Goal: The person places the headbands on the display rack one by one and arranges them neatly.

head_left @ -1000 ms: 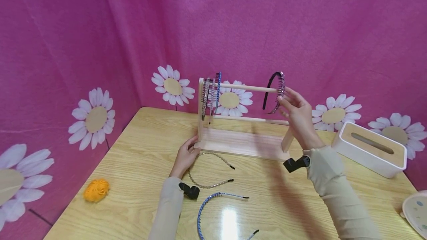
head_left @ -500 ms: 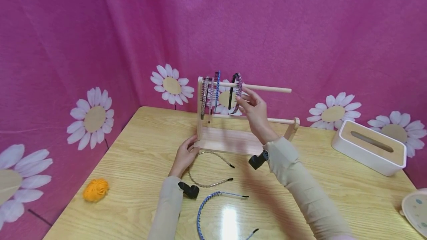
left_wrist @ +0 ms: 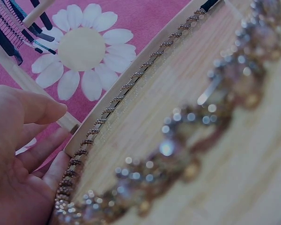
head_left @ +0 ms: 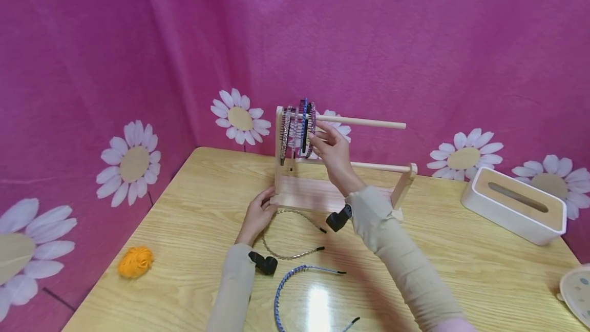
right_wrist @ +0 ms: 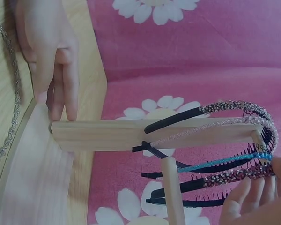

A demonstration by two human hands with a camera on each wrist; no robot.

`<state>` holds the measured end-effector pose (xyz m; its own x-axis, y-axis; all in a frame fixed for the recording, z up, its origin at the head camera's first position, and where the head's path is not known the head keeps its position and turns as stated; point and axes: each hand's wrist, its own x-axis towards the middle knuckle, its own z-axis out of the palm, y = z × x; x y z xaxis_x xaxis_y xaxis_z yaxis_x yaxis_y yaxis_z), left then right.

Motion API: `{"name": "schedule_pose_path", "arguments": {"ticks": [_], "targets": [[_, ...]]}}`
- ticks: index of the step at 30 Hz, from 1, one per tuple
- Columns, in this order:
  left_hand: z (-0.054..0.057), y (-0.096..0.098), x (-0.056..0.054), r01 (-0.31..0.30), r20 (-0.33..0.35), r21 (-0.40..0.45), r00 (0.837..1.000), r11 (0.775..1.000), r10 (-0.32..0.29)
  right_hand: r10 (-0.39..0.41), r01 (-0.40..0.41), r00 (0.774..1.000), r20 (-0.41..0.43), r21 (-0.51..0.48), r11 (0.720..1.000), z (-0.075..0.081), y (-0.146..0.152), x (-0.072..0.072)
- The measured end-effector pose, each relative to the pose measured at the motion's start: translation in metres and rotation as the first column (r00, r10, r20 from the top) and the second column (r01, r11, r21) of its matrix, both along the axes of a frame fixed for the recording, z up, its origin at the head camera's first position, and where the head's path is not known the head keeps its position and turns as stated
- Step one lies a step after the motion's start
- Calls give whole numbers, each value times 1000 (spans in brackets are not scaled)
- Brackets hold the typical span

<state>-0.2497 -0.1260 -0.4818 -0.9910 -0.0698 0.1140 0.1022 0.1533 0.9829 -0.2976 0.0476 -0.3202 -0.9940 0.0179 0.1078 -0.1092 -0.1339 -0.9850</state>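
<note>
My right hand (head_left: 334, 155) pinches a sparkly pink-and-black toothed headband (right_wrist: 215, 178) that hangs round the top rod of a wooden rack (head_left: 369, 122), close beside a blue headband (head_left: 303, 122). Farther left on that rod hang a pale pink headband (right_wrist: 192, 129) and a dark glittery one by the upright. At the left end of the rack's base, my left hand (head_left: 258, 215) rests its fairly straight fingers against the corner. A beaded headband (left_wrist: 124, 89) lies on the table just by that hand. Nearer me is a blue wrapped headband (head_left: 278, 293).
A white tissue box (head_left: 511, 214) with a wooden lid stands at the right of the table (head_left: 184, 250). An orange yarn-like bundle (head_left: 135, 262) lies at the left. At the right edge shows part of a round pale item (head_left: 576, 293). Behind hangs a pink flowered cloth (head_left: 369, 40).
My right hand has slid the pink-and-black headband leftward along the top rod, from its free right end up to the blue headband. My left hand has stayed at the base corner.
</note>
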Motion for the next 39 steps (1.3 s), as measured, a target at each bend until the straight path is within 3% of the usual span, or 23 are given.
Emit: {"name": "schedule_pose_path", "arguments": {"ticks": [8,15,24,28,33,36,39], "targets": [[0,0,0,12,14,7,1000,1000,-12,20,-20,1000,-2,8,1000,-1,-3,0],[35,3,22,27,6,-3,1000,1000,-27,23,-21,999,-42,45,999,-8,1,-1],[33,4,20,19,18,1,1000,1000,-19,46,-46,999,0,55,997,-19,16,12],[20,4,12,2,8,-8,1000,1000,-2,56,-59,998,42,96,994,-34,25,24],[2,1,2,-13,21,-18,1000,1000,13,99,-112,991,89,158,981,-67,33,46],[3,2,3,-8,24,-13,1000,1000,8,123,-147,984,126,212,966,-87,37,62],[15,3,10,-1,20,-18,1000,1000,2,144,-182,976,162,252,950,-102,38,79]]}}
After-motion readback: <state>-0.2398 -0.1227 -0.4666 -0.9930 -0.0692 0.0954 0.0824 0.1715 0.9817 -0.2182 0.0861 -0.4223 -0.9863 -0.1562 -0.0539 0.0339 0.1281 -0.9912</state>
